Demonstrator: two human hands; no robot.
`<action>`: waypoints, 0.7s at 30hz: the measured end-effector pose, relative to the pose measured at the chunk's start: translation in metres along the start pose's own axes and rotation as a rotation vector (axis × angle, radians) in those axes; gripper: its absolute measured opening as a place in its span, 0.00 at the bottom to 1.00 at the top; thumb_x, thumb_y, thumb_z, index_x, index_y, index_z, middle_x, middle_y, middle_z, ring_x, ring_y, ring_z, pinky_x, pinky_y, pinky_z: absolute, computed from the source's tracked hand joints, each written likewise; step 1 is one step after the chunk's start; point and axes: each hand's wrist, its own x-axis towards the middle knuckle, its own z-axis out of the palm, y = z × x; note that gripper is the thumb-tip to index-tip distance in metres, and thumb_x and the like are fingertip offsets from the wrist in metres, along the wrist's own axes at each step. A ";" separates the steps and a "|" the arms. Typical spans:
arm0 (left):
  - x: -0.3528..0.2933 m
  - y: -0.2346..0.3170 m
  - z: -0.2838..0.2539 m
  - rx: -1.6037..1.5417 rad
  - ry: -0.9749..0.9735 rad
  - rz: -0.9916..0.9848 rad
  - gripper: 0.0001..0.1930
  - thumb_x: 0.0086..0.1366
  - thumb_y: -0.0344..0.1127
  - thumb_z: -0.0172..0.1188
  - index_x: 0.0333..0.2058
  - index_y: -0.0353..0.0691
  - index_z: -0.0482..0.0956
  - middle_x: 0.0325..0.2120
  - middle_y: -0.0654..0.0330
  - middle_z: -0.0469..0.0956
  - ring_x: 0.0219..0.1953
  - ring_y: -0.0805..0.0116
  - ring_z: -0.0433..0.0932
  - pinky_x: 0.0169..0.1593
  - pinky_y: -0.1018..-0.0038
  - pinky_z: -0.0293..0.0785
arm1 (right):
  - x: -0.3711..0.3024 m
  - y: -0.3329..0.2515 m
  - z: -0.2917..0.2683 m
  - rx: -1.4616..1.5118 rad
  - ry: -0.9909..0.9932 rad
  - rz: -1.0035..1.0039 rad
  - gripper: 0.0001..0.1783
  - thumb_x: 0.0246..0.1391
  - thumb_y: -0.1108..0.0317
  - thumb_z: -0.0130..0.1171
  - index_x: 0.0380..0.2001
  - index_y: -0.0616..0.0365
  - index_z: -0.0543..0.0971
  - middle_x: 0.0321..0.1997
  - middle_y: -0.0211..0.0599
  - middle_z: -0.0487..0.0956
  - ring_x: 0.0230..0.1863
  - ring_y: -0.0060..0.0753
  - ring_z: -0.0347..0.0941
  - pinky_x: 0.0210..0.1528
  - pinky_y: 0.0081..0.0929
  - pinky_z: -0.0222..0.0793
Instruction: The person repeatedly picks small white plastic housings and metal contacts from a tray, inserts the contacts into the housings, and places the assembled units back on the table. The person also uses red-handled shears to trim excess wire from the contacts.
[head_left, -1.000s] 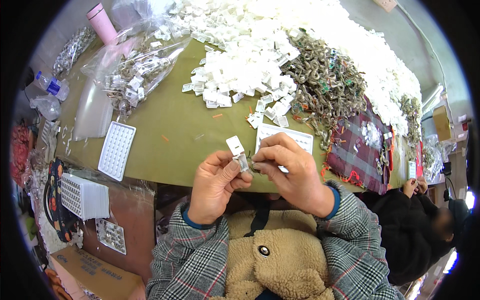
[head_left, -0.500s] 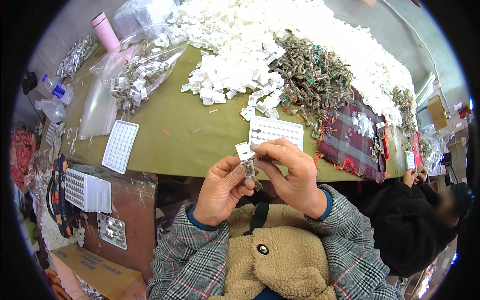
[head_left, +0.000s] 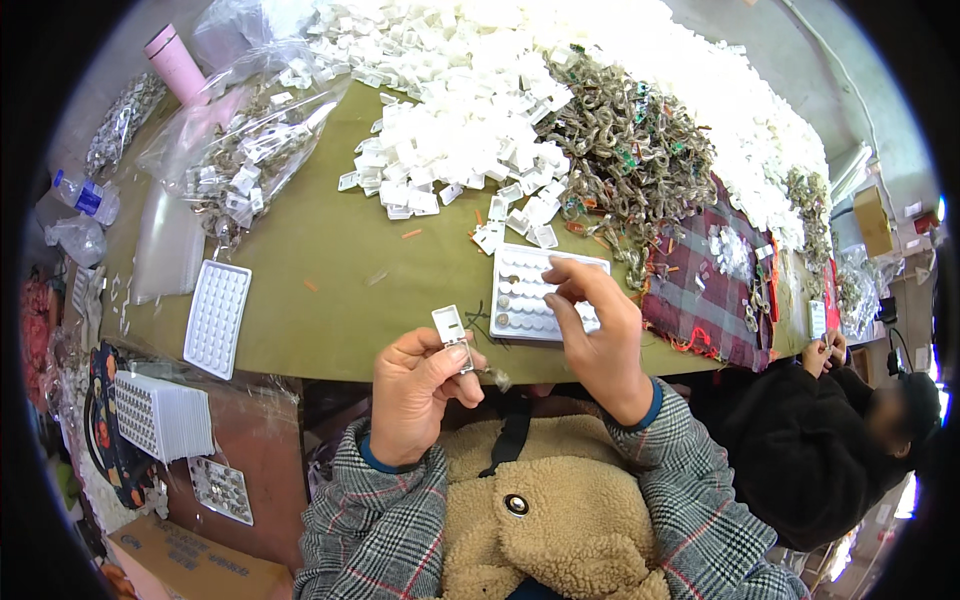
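My left hand (head_left: 408, 392) pinches a small white plastic case (head_left: 448, 322) between thumb and fingers; its lid stands up. A short wire bundle (head_left: 497, 378) hangs beside the fingers. My right hand (head_left: 608, 335) is over the right part of a white pocketed tray (head_left: 520, 256), its thumb and forefinger apart and nothing visible between them. A few small round discs (head_left: 503, 302), which look like button cells, sit at the tray's left side. The rest of the pockets look pale, and some are behind my right hand.
White cases (head_left: 440, 140) are heaped at the back, beside a pile of wire bundles (head_left: 640, 130). A plaid cloth (head_left: 690, 290) lies right. A second tray (head_left: 217, 318), a filled clear bag (head_left: 240, 170) and stacked trays (head_left: 165, 415) are left. Another person (head_left: 810, 450) sits at the right.
My right hand has left the case and moved right, over the tray, with its fingers parted. My left hand has shifted slightly left and down with the case. The view has turned a little.
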 end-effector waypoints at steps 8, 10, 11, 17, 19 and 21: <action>0.010 0.001 -0.009 -0.021 -0.009 0.024 0.10 0.66 0.26 0.57 0.44 0.29 0.78 0.31 0.51 0.82 0.23 0.70 0.80 0.26 0.77 0.80 | 0.012 0.020 0.021 -0.127 -0.089 -0.104 0.19 0.47 0.84 0.63 0.45 0.62 0.79 0.36 0.42 0.81 0.32 0.37 0.78 0.36 0.29 0.74; 0.010 0.002 -0.008 -0.006 0.020 0.014 0.10 0.65 0.26 0.57 0.44 0.29 0.77 0.31 0.50 0.82 0.21 0.70 0.78 0.25 0.77 0.79 | 0.014 0.024 0.020 -0.194 -0.099 -0.237 0.18 0.46 0.84 0.63 0.44 0.62 0.80 0.36 0.43 0.82 0.32 0.41 0.78 0.36 0.31 0.75; 0.011 0.001 -0.007 0.000 0.033 0.012 0.10 0.64 0.26 0.57 0.44 0.29 0.77 0.30 0.49 0.82 0.20 0.70 0.78 0.24 0.77 0.79 | 0.015 0.025 0.019 -0.199 -0.114 -0.269 0.18 0.46 0.84 0.62 0.43 0.62 0.80 0.36 0.43 0.82 0.33 0.42 0.78 0.36 0.32 0.75; 0.009 0.000 -0.001 0.028 0.057 0.048 0.10 0.65 0.26 0.56 0.44 0.30 0.77 0.31 0.50 0.82 0.21 0.71 0.78 0.24 0.77 0.77 | 0.018 0.028 0.013 -0.283 -0.150 -0.424 0.20 0.42 0.78 0.58 0.44 0.63 0.79 0.40 0.41 0.82 0.34 0.40 0.77 0.36 0.32 0.75; 0.006 0.000 0.001 0.032 0.050 0.054 0.10 0.65 0.27 0.56 0.44 0.30 0.77 0.31 0.50 0.82 0.21 0.72 0.77 0.24 0.77 0.77 | 0.019 0.028 0.013 -0.282 -0.129 -0.405 0.20 0.43 0.78 0.58 0.44 0.63 0.79 0.40 0.40 0.82 0.33 0.40 0.77 0.36 0.31 0.75; 0.001 0.000 0.004 0.041 0.046 0.065 0.10 0.65 0.27 0.57 0.44 0.31 0.77 0.30 0.51 0.82 0.21 0.72 0.77 0.24 0.77 0.76 | 0.018 0.028 0.014 -0.192 -0.087 -0.343 0.20 0.46 0.80 0.60 0.46 0.63 0.79 0.42 0.43 0.81 0.35 0.44 0.78 0.37 0.34 0.75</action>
